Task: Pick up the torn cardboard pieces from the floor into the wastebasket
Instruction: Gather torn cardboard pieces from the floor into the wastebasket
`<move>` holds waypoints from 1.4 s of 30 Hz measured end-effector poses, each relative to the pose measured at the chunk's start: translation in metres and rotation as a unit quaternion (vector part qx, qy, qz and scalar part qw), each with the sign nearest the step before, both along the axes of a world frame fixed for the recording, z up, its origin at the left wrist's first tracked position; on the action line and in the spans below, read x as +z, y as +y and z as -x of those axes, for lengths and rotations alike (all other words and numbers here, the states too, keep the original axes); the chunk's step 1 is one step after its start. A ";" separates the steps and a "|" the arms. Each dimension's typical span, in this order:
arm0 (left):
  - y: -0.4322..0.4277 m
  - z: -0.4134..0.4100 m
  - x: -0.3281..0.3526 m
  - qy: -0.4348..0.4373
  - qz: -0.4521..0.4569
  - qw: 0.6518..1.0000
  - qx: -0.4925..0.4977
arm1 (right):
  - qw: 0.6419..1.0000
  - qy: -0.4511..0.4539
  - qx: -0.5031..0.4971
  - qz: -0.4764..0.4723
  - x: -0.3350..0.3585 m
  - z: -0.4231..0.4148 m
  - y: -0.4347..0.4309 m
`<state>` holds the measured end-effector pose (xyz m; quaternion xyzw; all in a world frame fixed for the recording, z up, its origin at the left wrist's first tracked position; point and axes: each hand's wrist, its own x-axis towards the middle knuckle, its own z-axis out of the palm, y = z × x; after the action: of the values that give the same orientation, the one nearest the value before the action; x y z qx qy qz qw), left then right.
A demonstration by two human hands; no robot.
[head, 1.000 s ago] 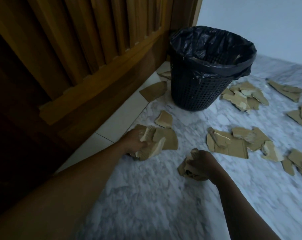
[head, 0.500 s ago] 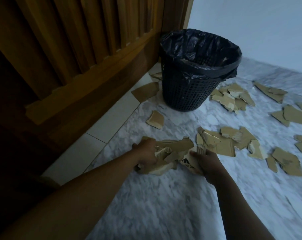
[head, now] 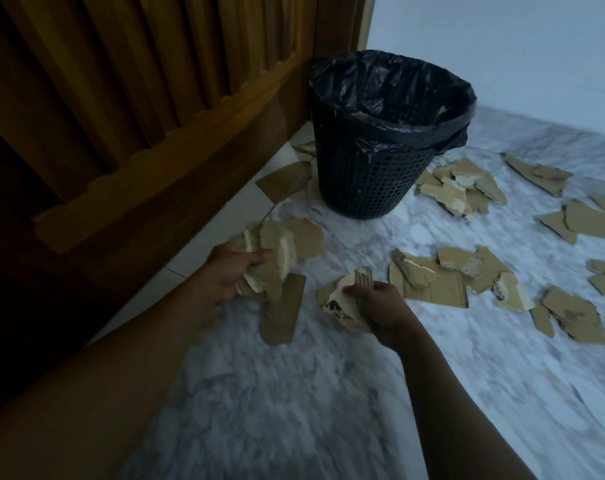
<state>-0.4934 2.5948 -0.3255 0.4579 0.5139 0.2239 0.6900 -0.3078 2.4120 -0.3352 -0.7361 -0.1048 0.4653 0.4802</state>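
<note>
My left hand (head: 230, 271) grips a thick bundle of torn cardboard pieces (head: 280, 247), lifted off the marble floor. My right hand (head: 380, 306) holds a smaller bunch of cardboard pieces (head: 339, 299) with black print on one. A long strip (head: 282, 313) hangs or lies just below the left bundle. The black mesh wastebasket (head: 367, 181) with a black liner stands beyond both hands, near the wooden door; some scraps show inside it. More torn pieces (head: 429, 278) lie to the right of my right hand.
A wooden slatted door (head: 148, 98) runs along the left. Scattered cardboard lies right of the basket (head: 464, 188), at the far right (head: 578, 223) and lower right (head: 571, 317). One flat piece (head: 283, 181) lies left of the basket. A white wall (head: 502, 46) stands behind.
Both hands have lifted off the floor with their cardboard and drawn apart; half a second ago they were pressed together over one heap. The view has shifted closer to the basket.
</note>
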 end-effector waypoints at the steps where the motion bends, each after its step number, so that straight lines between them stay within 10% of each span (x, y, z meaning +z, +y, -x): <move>1: 0.010 0.007 -0.003 -0.004 0.009 0.999 0.037 | 1.000 -0.011 0.012 0.014 0.000 0.006 0.005; 11: 0.067 0.002 -0.067 -0.070 0.053 0.989 0.117 | 0.920 -0.285 0.183 0.198 -0.007 0.120 0.070; 18: 0.021 -0.055 0.012 -0.026 0.007 0.999 0.040 | 0.958 -0.185 0.137 0.171 -0.017 0.114 0.087; 30: 0.038 -0.147 -0.030 0.349 -0.132 0.898 -0.232 | 0.952 -0.195 0.133 0.192 -0.027 -0.016 0.011; 35: 0.047 -0.158 -0.031 0.357 -0.141 0.898 -0.216 | 0.868 -0.395 0.127 0.274 -0.024 -0.080 -0.007; 42: 0.049 -0.152 -0.029 0.325 -0.117 0.915 -0.207 | 0.812 -0.449 0.241 0.286 -0.026 -0.112 0.008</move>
<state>-0.3418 2.6436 -0.3542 0.6791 0.5736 -0.0261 0.4572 -0.1963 2.4199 -0.3615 -0.9184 -0.3450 0.1924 0.0203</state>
